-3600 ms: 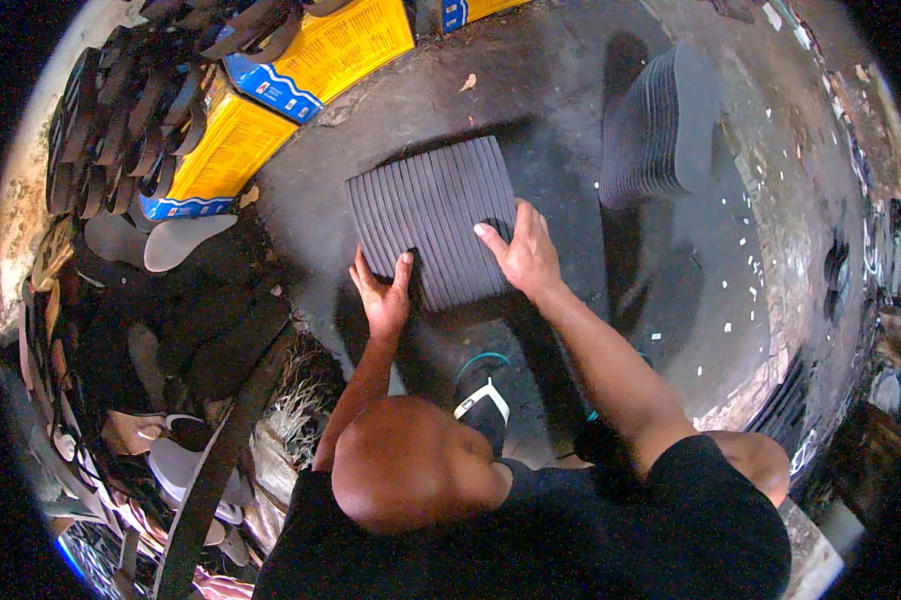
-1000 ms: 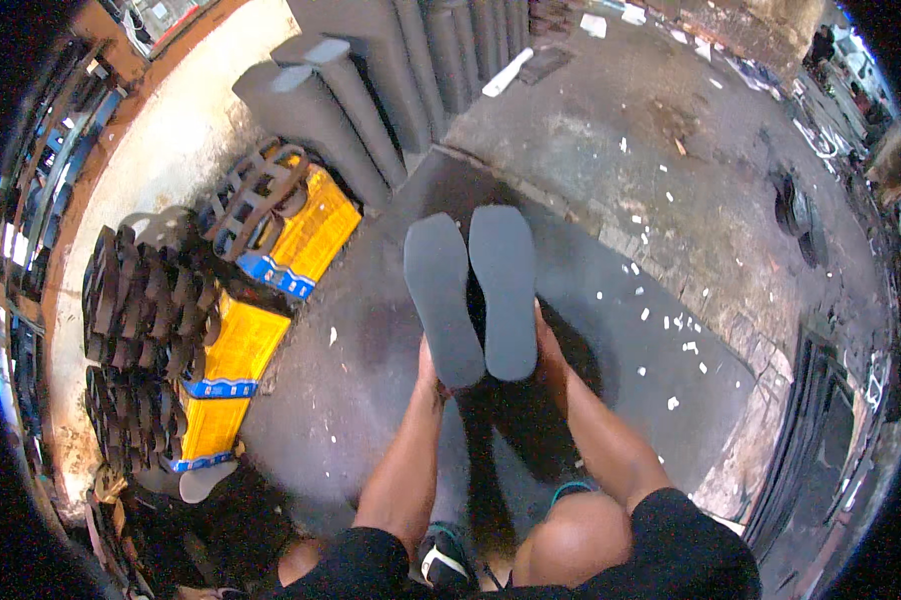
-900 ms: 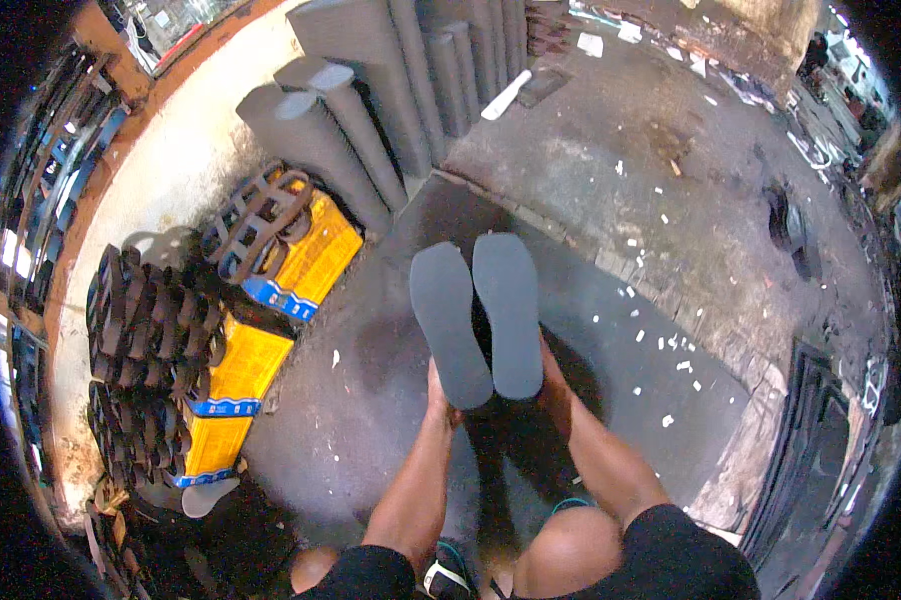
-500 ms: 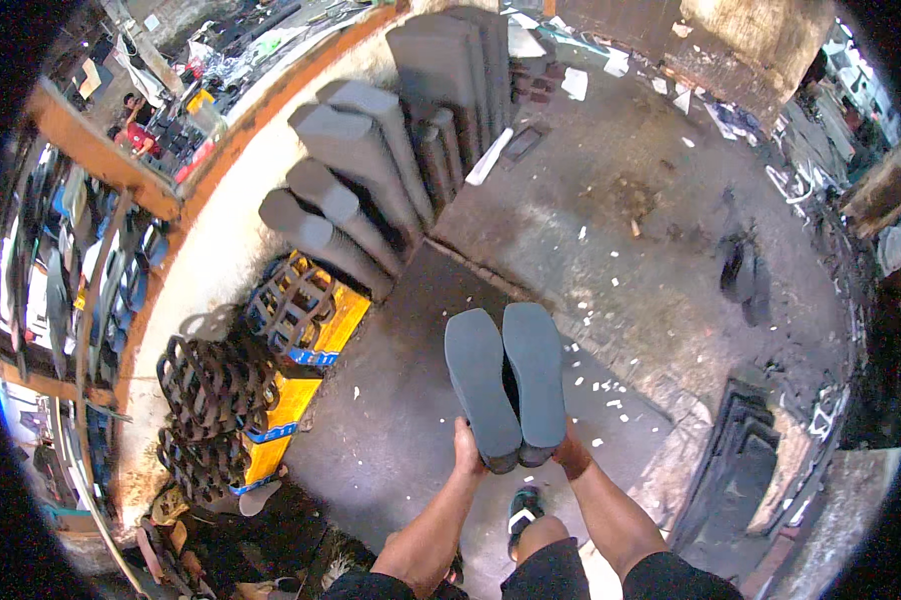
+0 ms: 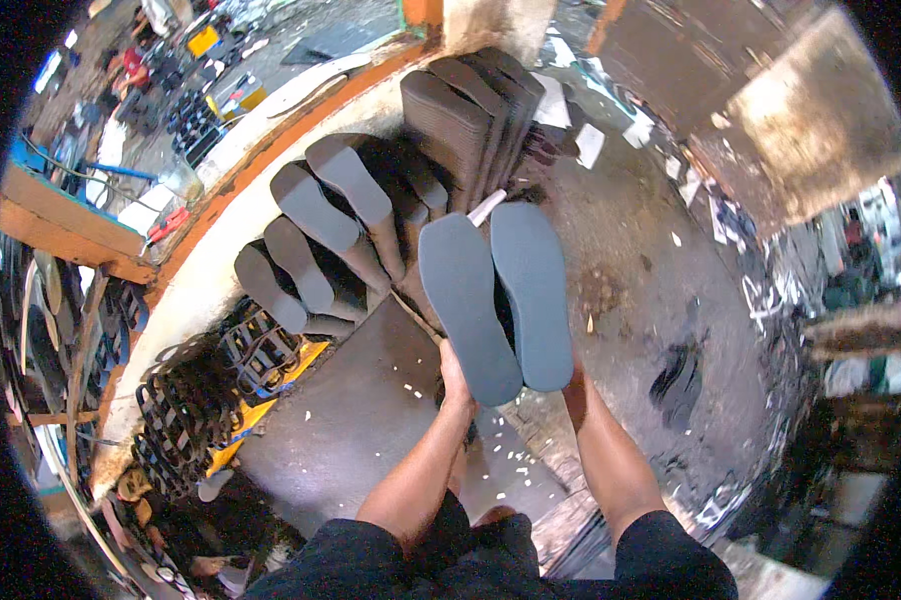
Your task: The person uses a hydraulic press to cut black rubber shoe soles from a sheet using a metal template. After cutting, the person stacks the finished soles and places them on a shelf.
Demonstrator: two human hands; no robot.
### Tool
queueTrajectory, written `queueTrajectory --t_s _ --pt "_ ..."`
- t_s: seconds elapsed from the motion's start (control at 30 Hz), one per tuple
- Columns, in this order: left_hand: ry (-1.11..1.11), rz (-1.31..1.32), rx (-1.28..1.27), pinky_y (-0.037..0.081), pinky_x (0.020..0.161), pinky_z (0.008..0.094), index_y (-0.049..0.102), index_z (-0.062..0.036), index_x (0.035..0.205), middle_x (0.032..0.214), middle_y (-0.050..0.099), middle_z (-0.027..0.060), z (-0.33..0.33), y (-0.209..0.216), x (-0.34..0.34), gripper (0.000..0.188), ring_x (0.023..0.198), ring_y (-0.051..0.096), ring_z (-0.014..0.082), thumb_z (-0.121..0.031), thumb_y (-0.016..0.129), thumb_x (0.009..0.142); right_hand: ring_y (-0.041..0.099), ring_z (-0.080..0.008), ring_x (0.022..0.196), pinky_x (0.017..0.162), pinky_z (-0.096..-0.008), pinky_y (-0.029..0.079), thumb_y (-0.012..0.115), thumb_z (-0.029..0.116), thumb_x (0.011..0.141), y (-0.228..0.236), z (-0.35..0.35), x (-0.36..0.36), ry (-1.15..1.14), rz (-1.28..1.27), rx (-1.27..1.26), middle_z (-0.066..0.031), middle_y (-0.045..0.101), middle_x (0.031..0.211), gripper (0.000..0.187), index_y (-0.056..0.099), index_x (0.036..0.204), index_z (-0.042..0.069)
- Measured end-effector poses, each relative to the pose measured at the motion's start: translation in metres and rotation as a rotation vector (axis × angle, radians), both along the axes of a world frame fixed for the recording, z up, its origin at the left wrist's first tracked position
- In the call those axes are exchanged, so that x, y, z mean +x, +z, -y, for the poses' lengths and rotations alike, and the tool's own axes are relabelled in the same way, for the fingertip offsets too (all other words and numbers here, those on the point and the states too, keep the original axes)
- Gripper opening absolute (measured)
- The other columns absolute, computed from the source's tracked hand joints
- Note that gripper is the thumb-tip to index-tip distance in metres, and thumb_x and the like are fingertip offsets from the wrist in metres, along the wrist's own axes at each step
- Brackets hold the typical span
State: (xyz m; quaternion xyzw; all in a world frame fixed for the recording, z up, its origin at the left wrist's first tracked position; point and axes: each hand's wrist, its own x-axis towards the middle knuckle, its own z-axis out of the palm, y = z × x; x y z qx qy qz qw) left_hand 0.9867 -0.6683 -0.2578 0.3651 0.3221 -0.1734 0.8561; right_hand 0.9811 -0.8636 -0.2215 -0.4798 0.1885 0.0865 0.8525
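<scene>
Two grey shoe soles lie side by side in front of me, a left sole (image 5: 463,310) and a right sole (image 5: 533,295), toe ends pointing away. Whether more soles are piled beneath them is hidden. My left hand (image 5: 456,380) grips the left sole's outer side near the heel, its thumb along the edge. At the heel of the right sole, my right hand (image 5: 575,385) is closed, its fingers mostly out of sight behind the sole. Beyond them, tall stacks of similar soles (image 5: 316,210) stand on the floor along the wall.
Higher dark stacks of soles (image 5: 451,125) rise at the back. Black sandal straps (image 5: 186,410) are heaped at the left beside yellow boxes (image 5: 239,432). A low wall with an orange edge (image 5: 216,200) curves along the left. White scraps dot the floor (image 5: 621,250).
Both hands have lifted the grey soles upward and forward, toward the standing stacks. My view has shifted, so the stacks sit lower in the picture and my foot is out of sight.
</scene>
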Motion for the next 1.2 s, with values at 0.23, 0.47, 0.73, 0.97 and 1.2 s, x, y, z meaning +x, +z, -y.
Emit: queueTrajectory --t_s 0.23,0.47,0.73,0.97,1.2 --pt "0.277 0.057 -0.204 0.052 0.095 0.0389 0.055 -0.0111 0.135 0.121 0.063 0.0049 0.012 -0.044 0.153 0.059 0.108 0.062 0.0224 -0.060 0.046 0.104 0.054 -0.0237 0.133 0.111 -0.0411 0.044 0.051 0.052 0.106 0.014 0.000 0.203 0.097 -0.229 -0.039 -0.0073 0.054 0.150 0.066 0.044 0.156 0.009" --pt "0.397 0.029 -0.118 0.053 0.098 0.0407 0.053 -0.0132 0.143 0.127 0.063 0.0046 0.014 -0.109 0.251 0.068 0.117 0.061 0.0218 -0.067 0.047 0.101 0.056 -0.0219 0.128 0.108 -0.0399 0.045 0.052 0.053 0.105 -0.068 -0.005 0.348 0.296 -0.293 -0.002 -0.0063 0.056 0.147 0.064 0.049 0.152 0.010" --pt "0.583 -0.052 -0.012 0.057 0.089 0.0385 0.062 -0.0131 0.131 0.116 0.067 0.0029 0.000 -0.190 0.296 0.063 0.103 0.065 0.0214 -0.066 0.055 0.097 0.059 -0.0233 0.123 0.103 -0.0392 0.048 0.052 0.058 0.103 -0.110 -0.035 0.436 0.511 -0.315 -0.017 -0.0077 0.061 0.139 0.066 0.052 0.149 0.011" --pt "0.653 -0.125 -0.112 0.059 0.082 0.0390 0.066 -0.0120 0.125 0.109 0.070 0.0044 -0.006 -0.165 0.321 0.055 0.098 0.068 0.0216 -0.058 0.062 0.096 0.063 -0.0221 0.117 0.100 -0.0377 0.050 0.050 0.058 0.104 -0.182 -0.036 0.453 0.474 -0.394 0.060 -0.0080 0.065 0.134 0.066 0.054 0.148 0.009" --pt "0.685 -0.287 -0.019 0.061 0.076 0.0424 0.067 -0.0108 0.124 0.109 0.073 0.0070 -0.005 -0.159 0.326 0.048 0.093 0.072 0.0255 -0.051 0.065 0.096 0.065 -0.0215 0.109 0.094 -0.0373 0.052 0.051 0.053 0.105 -0.190 -0.044 0.464 0.474 -0.401 0.024 -0.0072 0.067 0.125 0.058 0.057 0.142 0.008"
